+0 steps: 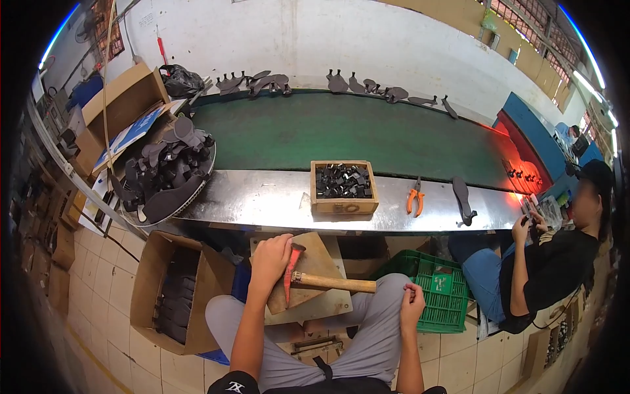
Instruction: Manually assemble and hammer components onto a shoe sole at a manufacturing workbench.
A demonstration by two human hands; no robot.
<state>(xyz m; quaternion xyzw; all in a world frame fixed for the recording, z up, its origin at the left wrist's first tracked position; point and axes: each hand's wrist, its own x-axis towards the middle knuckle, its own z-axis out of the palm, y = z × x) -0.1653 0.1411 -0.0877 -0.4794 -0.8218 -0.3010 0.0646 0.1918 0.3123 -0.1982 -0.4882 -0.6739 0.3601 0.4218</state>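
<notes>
A hammer (335, 282) with a red head and wooden handle lies across a worn board (321, 253) in front of me, its handle reaching toward my right knee. My left hand (270, 259) rests at the board's upper left, beside the hammer head; its fingers are curled and whatever they hold is hidden. Over my right knee, my right hand (412, 303) is closed, with nothing I can make out in it. Beyond the board, a wooden box (344, 207) full of small black pieces stands on the metal ledge (262, 200).
Orange-handled pliers (415, 200) and a dark heeled shoe part (463, 200) lie on the ledge. A basket (209, 172) heaped with such parts sits left. Behind runs a green conveyor belt (275, 128). A carton (147, 289) and green crate (446, 299) flank me; a co-worker (551, 269) sits right.
</notes>
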